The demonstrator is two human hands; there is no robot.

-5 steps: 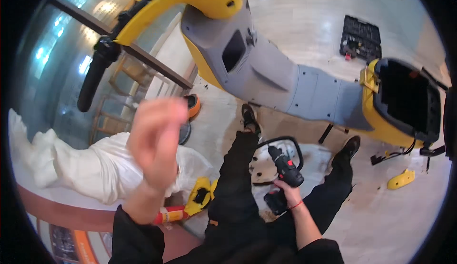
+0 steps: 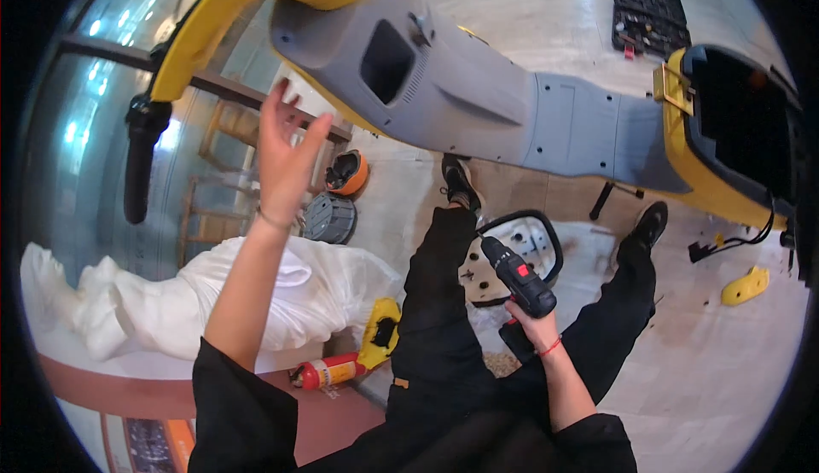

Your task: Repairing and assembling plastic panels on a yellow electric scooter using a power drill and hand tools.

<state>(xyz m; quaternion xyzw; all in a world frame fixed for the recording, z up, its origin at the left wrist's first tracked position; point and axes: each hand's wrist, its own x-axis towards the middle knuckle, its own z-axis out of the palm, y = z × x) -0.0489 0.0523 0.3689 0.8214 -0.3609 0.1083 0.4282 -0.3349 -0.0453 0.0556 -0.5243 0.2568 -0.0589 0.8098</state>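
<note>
Two hands are busy: your left hand (image 2: 286, 145) has just opened up near the yellow scooter (image 2: 478, 89) in the upper left, your right hand (image 2: 531, 326) grips the drill (image 2: 518, 275).

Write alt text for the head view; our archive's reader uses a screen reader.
A person's right hand grips a black-and-red cordless drill, while the left hand is raised open toward a grey-and-yellow scooter body. A red fire extinguisher and an open tool case lie on the floor.
</note>
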